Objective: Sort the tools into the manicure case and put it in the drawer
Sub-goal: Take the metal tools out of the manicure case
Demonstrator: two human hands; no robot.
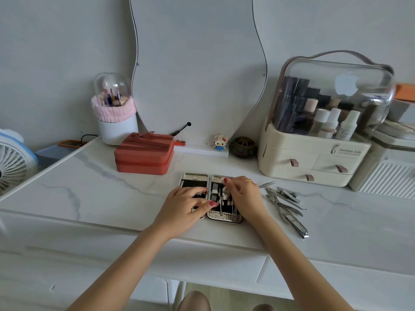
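The case (211, 196) lies open and flat on the desk (112, 194), just back from the front edge, both halves up so the slots can be reached from above. The left hand (186, 206) rests on the left half, fingers spread and nearly straight and the thumb across the hinge, probably to keep the case from sliding; it holds nothing. The right hand (243, 196) curls over the right half, its fingertips pinching a small steel tool (225, 193) down into its strap; which tool is too small to tell. The loose tools (285, 205), clippers and nippers among them, lie in a heap just right of that hand, within easy reach. The organizer (312, 162) stands behind them and the red box (144, 154) behind the case. Bare desk to the left and front gives room to close the case. The drawers (224, 286) sit below the front edge.
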